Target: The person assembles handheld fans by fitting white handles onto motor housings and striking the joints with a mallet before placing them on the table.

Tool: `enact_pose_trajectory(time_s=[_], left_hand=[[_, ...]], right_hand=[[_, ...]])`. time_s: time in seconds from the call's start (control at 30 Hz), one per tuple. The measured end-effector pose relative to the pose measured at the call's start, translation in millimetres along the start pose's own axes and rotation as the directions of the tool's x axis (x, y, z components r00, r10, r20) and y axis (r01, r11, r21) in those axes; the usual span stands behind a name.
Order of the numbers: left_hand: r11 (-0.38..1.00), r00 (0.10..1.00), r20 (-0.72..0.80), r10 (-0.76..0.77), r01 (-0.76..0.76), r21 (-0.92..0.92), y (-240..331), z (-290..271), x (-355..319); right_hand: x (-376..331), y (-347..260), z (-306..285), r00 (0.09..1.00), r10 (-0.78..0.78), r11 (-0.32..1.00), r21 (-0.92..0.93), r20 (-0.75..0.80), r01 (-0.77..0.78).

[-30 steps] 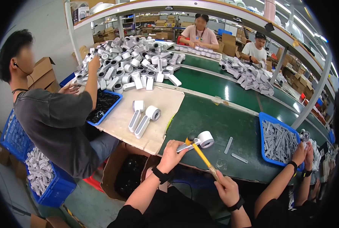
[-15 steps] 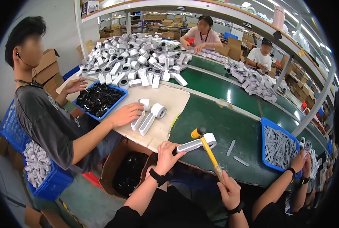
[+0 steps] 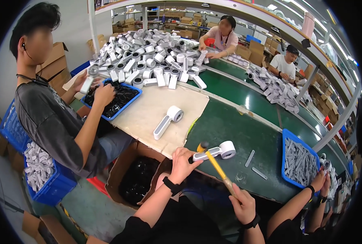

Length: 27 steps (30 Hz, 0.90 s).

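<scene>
My left hand (image 3: 183, 166) grips the handle end of a white long-handled device with a round barrel head (image 3: 228, 150); its exact kind is unclear. The device lies on the green table (image 3: 238, 126), near its front edge. My right hand (image 3: 242, 206) is closed round the worn handle of a yellow mallet (image 3: 218, 167). The mallet's yellow and black head is over the device's handle; whether it touches cannot be told. Two loose grey strips (image 3: 250, 158) lie right of the device. A matching white device (image 3: 168, 123) rests on the beige sheet (image 3: 148, 107) beyond my left hand.
At right stands a blue tray (image 3: 283, 162) of grey strips, beside another person's hands (image 3: 321, 181). A co-worker (image 3: 63, 118) at left holds a white device over a blue tray (image 3: 126, 108) of black parts. White devices (image 3: 148, 57) are heaped behind. An open carton (image 3: 117, 179) stands below.
The mallet head has moved from the round-head end toward the handle. The co-worker at left has taken one white device off the beige sheet and now holds it over the black parts.
</scene>
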<state>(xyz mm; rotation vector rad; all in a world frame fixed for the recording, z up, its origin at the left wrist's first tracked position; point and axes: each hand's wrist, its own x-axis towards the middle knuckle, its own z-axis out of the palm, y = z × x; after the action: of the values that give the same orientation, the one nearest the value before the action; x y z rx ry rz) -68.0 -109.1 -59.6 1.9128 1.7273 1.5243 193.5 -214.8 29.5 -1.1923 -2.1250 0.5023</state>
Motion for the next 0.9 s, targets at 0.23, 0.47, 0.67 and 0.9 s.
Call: enact_pose_trajectory(time_s=[0.23,0.47,0.67,0.9], left_hand=[[1.0,1.0,-0.014,0.009,-0.01,-0.021,1.0,-0.4,-1.4],[1.0,1.0,0.004,-0.017,0.017,0.007,-1.1,0.2,-1.3],[1.0,1.0,-0.008,-0.007,0.007,-0.018,-0.3,1.2,0.5],[1.0,1.0,-0.004,-0.008,0.008,-0.029,4.1,-1.4,-0.2]], right_hand=[[-1.0,-3.6,0.0,1.0,-0.01,1.0,-0.022,-0.024,0.01],[1.5,-0.9,1.4,0.999,-0.027,0.997,-0.067,0.034,0.029],[-2.1,2.9,5.1,1.0,0.004,1.0,-0.023,0.006,-0.003],[-12.6,8.3,4.6,0.997,0.017,1.0,0.026,-0.081,-0.015]])
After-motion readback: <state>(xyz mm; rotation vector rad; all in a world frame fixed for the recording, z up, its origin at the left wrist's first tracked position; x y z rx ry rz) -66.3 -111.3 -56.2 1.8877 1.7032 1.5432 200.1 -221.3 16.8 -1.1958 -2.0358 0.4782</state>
